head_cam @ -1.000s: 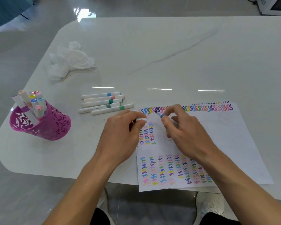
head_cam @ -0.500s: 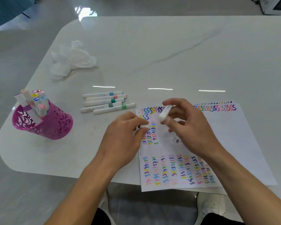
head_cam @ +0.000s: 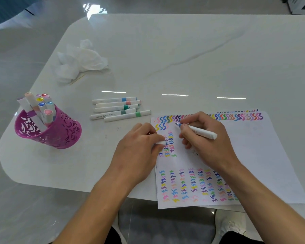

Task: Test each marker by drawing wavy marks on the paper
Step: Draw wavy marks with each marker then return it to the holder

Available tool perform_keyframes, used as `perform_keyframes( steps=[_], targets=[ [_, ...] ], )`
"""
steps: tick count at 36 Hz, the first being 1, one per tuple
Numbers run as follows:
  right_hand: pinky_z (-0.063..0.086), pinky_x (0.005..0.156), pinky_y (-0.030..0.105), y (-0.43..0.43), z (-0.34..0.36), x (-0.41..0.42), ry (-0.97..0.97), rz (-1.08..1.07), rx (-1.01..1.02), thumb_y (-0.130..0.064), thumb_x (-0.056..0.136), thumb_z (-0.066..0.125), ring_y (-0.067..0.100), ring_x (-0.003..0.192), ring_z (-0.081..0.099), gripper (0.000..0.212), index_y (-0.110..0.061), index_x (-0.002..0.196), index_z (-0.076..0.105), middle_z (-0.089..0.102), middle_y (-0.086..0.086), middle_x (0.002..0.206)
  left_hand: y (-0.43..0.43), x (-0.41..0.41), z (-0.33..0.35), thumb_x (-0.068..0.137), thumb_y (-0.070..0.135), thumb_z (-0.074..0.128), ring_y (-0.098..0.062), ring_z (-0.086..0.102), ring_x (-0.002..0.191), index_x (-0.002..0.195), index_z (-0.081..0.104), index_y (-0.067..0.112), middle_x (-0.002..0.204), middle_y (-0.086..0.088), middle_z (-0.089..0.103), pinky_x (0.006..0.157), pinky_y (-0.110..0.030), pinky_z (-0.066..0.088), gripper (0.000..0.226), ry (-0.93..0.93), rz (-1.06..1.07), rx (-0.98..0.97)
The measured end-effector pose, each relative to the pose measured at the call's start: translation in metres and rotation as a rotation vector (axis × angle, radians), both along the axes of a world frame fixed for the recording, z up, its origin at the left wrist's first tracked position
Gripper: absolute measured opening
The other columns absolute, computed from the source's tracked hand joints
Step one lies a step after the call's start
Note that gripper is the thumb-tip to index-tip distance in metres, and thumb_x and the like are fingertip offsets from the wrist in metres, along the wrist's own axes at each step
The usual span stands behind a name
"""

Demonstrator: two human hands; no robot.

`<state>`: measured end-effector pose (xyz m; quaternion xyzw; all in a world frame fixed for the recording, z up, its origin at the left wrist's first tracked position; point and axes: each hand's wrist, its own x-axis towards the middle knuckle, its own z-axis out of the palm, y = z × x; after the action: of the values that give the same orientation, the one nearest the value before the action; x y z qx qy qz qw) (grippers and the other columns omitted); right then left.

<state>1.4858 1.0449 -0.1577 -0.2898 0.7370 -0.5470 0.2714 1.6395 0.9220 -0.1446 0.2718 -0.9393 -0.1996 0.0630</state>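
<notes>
Head view, the only one.

- Right hand [head_cam: 208, 143] grips the marker [head_cam: 199, 132] in a writing hold, fingers curled round the white barrel.
- The marker's long axis runs from lower right up to upper left. Its blue tip sits at or just above the paper [head_cam: 253, 155]; contact cannot be told.
- The tip lies just right of the short second row of wavy marks [head_cam: 161, 126], under the full top row. Bare paper for the coming stroke lies right of the tip, toward the right hand's own knuckles.
- Left hand [head_cam: 139, 147] rests at the paper's left edge, fingers curled, pinching a small white cap [head_cam: 161, 143]. It is close to the tip but below and left of it. I judge it clear of a rightward stroke.
- Five markers [head_cam: 120, 109] lie side by side on the table [head_cam: 183, 50], up and left of the left hand, which is the nearer one.
- Purple cup [head_cam: 56, 132] holds more markers, far left, well apart.
- Crumpled tissue [head_cam: 81, 60] lies beyond the cup, out of the way.
</notes>
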Motion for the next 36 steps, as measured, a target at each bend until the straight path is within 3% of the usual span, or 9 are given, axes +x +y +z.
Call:
perform_keyframes(
  steps=[5, 10, 14, 24, 30, 36],
  targets=[
    [0.062, 0.068, 0.047, -0.0033, -0.0026, 0.0042, 0.019, 0.015, 0.008, -0.028, 0.089, 0.07, 0.018, 0.067, 0.073, 0.002, -0.028, 0.091, 0.069, 0.077, -0.002, 0.077, 0.0001, 0.0002, -0.0001, 0.093, 0.04, 0.065, -0.005, 0.051, 0.102, 0.12, 0.072, 0.032, 0.111, 0.014, 0.059, 0.079, -0.022, 0.046, 0.028, -0.006, -0.012, -0.013],
    [0.056, 0.07, 0.042, -0.0042, -0.0052, 0.0032, 0.07, 0.037, 0.035, -0.029, 0.092, 0.07, 0.017, 0.073, 0.069, 0.005, -0.03, 0.087, 0.068, 0.076, -0.005, 0.081, -0.0006, 0.0004, -0.0011, 0.094, 0.039, 0.064, -0.005, 0.049, 0.102, 0.121, 0.071, 0.032, 0.112, 0.014, 0.058, 0.078, -0.022, 0.045, 0.029, -0.011, -0.021, -0.011],
    [0.053, 0.067, 0.028, -0.0056, -0.0076, 0.0031, 0.063, 0.039, 0.028, -0.025, 0.096, 0.07, 0.007, 0.07, 0.067, 0.011, -0.032, 0.088, 0.067, 0.077, -0.008, 0.081, -0.003, 0.0007, -0.0017, 0.095, 0.038, 0.063, -0.004, 0.046, 0.105, 0.124, 0.069, 0.034, 0.115, 0.015, 0.056, 0.081, -0.023, 0.046, 0.03, -0.02, -0.035, 0.0],
    [0.058, 0.078, 0.052, -0.0082, -0.0085, 0.0032, 0.045, 0.049, 0.047, -0.035, 0.091, 0.067, 0.019, 0.078, 0.071, 0.008, -0.028, 0.089, 0.07, 0.077, -0.004, 0.081, -0.0025, 0.0008, -0.0021, 0.096, 0.038, 0.061, -0.004, 0.044, 0.107, 0.128, 0.067, 0.034, 0.118, 0.015, 0.054, 0.082, -0.021, 0.043, 0.032, -0.032, -0.033, 0.002],
    [0.059, 0.079, 0.05, -0.0083, -0.0098, 0.0024, 0.056, 0.021, 0.057, -0.028, 0.092, 0.07, 0.014, 0.079, 0.071, 0.008, -0.027, 0.084, 0.072, 0.076, -0.009, 0.08, -0.0016, -0.0004, -0.0029, 0.095, 0.04, 0.062, -0.003, 0.043, 0.107, 0.127, 0.068, 0.035, 0.117, 0.016, 0.053, 0.081, -0.02, 0.042, 0.033, -0.034, -0.007, 0.017],
    [0.058, 0.074, 0.047, -0.0085, -0.0075, 0.0035, 0.04, 0.027, 0.066, -0.034, 0.086, 0.067, 0.015, 0.073, 0.071, 0.01, -0.026, 0.082, 0.071, 0.076, -0.007, 0.074, 0.0, -0.001, -0.0026, 0.094, 0.039, 0.065, -0.004, 0.044, 0.103, 0.124, 0.07, 0.034, 0.114, 0.015, 0.055, 0.08, -0.023, 0.046, 0.031, -0.026, 0.015, 0.005]
  ],
)
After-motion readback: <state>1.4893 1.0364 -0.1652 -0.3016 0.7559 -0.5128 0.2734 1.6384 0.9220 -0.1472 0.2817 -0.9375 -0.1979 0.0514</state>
